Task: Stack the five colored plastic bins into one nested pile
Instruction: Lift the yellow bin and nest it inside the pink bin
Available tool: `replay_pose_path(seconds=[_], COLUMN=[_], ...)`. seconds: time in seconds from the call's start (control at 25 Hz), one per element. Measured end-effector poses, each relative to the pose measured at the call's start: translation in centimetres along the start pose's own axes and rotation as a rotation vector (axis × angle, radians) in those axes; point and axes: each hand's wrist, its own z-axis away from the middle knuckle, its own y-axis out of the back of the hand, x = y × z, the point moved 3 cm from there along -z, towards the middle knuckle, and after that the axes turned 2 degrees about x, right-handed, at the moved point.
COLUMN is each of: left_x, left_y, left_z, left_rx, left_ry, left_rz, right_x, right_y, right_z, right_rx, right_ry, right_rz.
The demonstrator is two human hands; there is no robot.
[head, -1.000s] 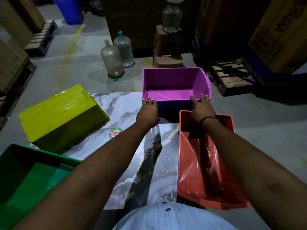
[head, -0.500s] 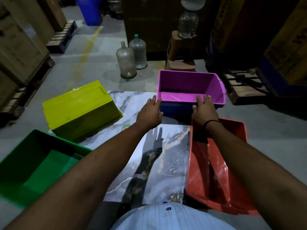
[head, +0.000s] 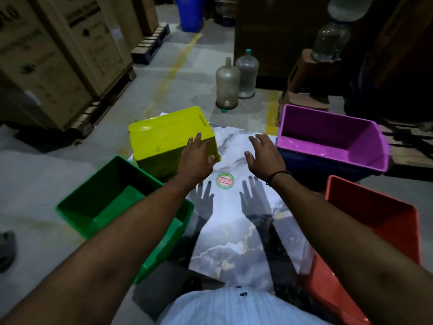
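Observation:
A purple bin (head: 332, 139) sits nested in a dark blue bin (head: 304, 164) at the far right of a marble slab (head: 236, 221). A yellow bin (head: 168, 134) lies upside down at the far left of the slab. A green bin (head: 105, 202) stands upright at the near left, an orange-red bin (head: 375, 221) at the near right. My left hand (head: 195, 158) is open, fingers touching the yellow bin's right edge. My right hand (head: 263, 156) hovers open over the slab, just left of the purple bin, holding nothing.
Two large clear water jugs (head: 228, 84) stand on the concrete floor beyond the slab. Cardboard boxes on pallets (head: 54, 55) line the left. A brown stool with a bottle (head: 311, 83) and a wooden pallet are at the back right. A blue barrel (head: 189, 12) is far back.
Both hands let go of the purple bin's near rim and moved left. My left hand now reaches the yellow bin. The view has swung left.

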Motion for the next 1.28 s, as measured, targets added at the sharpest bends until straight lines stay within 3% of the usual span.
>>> replay_pose_path(seconds=[0.28,0.56,0.8,1.04,1.28], left_x=[-9.6,-15.8,-17.6,-16.7,-14.0], left_y=[2.3,3.5,3.1,3.4,5.2], left_z=[0.1,-1.4,-2.9,-3.4,-5.6], left_rx=[0.029,-0.010,-0.092,0.020,0.113], left_ry=[0.243,0.407,0.551,0.537,0.467], left_rz=[-0.026,0.001,0.030,0.227,0.399], right_x=[-7.4,-10.2,-10.1,-8.6,-5.1], right_y=[-3.8,-7.9,-9.4,-8.5,-2.9], right_z=[-3.5,-7.6,-9.5,-8.9,-8.6], right_rx=[-0.081,-0.278,-0.310,-0.244,-0.018], right_ry=[0.081,-0.139,-0.305,-0.269,-0.262], right_rz=[-0.008,-0.155,-0.288,-0.296,-0.358])
